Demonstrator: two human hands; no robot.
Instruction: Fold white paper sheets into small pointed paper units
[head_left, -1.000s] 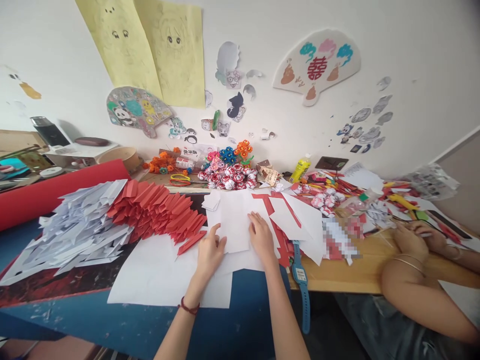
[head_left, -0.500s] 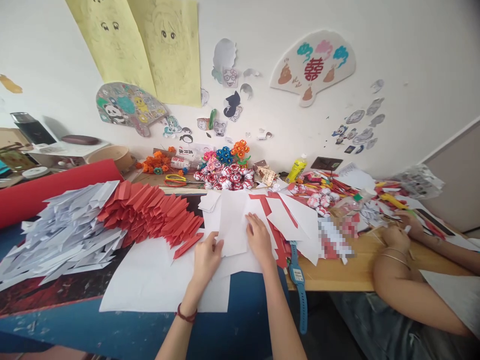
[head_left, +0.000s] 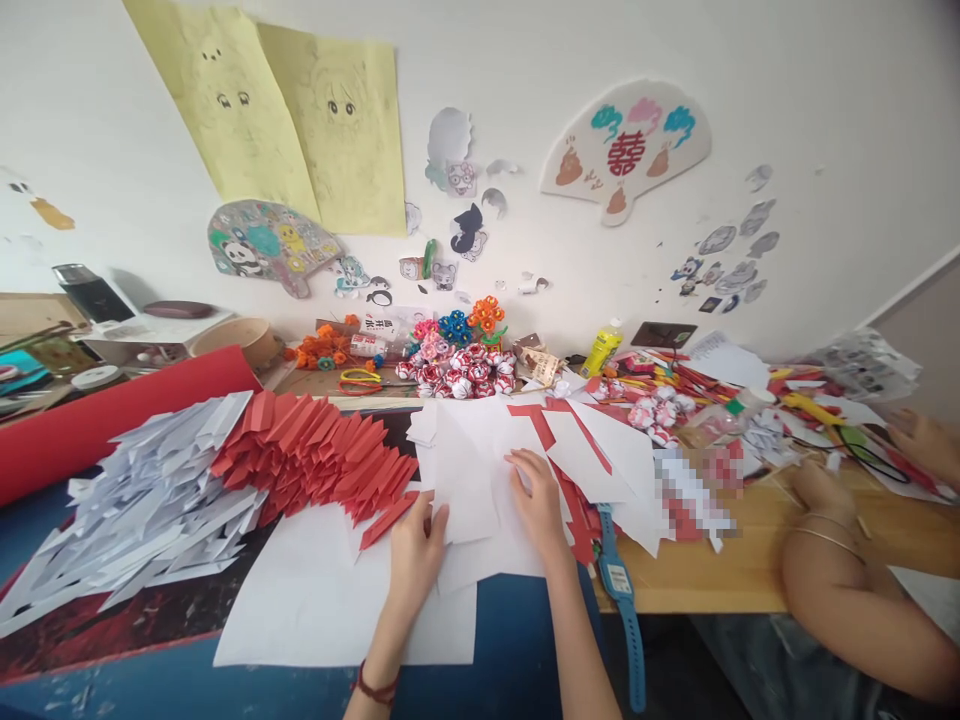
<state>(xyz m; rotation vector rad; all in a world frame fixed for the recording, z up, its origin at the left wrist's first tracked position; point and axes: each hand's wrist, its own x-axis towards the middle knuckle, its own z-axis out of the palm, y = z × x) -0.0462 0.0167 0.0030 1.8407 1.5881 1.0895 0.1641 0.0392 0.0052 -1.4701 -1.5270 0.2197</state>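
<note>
A white paper sheet (head_left: 463, 470) lies over other white sheets in front of me. At its lower left edge is my left hand (head_left: 417, 548), thumb and forefinger curled together on the paper's margin. My right hand (head_left: 541, 505) rests on the white paper just right of that sheet, fingers slightly bent and apart, holding nothing. Beside my left hand, a row of folded red paper strips (head_left: 315, 455) leans leftward into a heap of folded white paper strips (head_left: 165, 490). A larger white sheet (head_left: 300, 600) spreads underneath, toward me.
Red paper pieces and white offcuts (head_left: 592, 455) lie to the right. A blue watch (head_left: 619, 580) hangs over the table edge. Paper flowers (head_left: 465, 368), scissors (head_left: 360, 380) and a yellow bottle (head_left: 602, 348) stand behind. A co-worker's arm (head_left: 840, 570) rests at the right; a red roll (head_left: 127, 420) lies left.
The view has tilted up and shifted slightly left. Both my hands stay at the white sheet with little movement. The co-worker's farther hand has moved to the right.
</note>
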